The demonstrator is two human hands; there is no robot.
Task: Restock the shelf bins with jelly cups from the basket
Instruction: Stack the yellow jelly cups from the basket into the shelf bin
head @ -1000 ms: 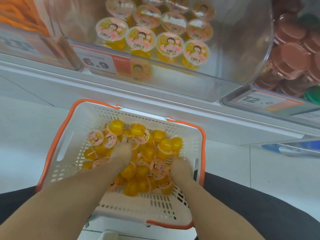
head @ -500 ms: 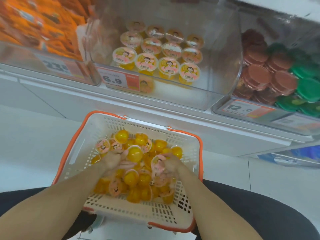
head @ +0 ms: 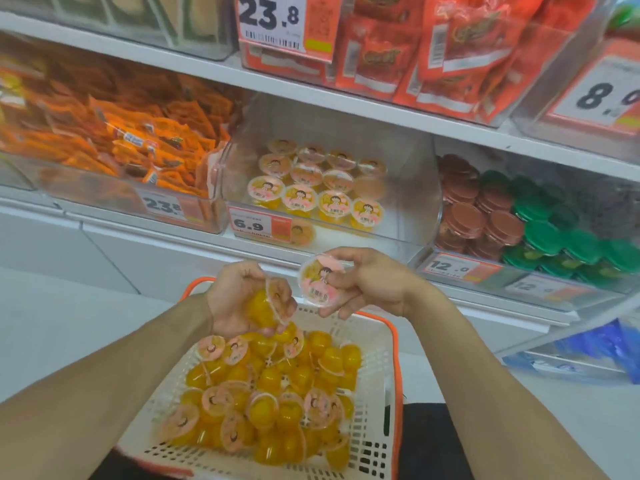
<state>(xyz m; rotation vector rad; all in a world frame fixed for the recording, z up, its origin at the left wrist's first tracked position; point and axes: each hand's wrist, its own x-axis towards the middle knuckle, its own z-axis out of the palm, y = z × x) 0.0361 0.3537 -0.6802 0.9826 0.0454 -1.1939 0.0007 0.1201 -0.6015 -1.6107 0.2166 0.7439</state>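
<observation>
Bright, even overhead lighting with soft shadows; glare on the clear bin [head: 408, 188] walls, wide-angle bending at edges, slight overall softness.

left hand [head: 239, 299]: yellow jelly cup [head: 260, 308] gripped above white basket [head: 375, 372] | right hand [head: 370, 284]: pink-lidded jelly cup [head: 318, 284] pinched, lid facing camera | clear shelf bin [head: 412, 188]: cups lined up in neat rows, 6.9 price tag [head: 258, 226] stuck on front

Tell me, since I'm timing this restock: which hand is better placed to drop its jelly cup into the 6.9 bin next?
Probably the right hand. Its jelly cup is held higher, lid facing up, just below the bin. The left hand holds its cup lower, tipped sideways over the basket.
</observation>
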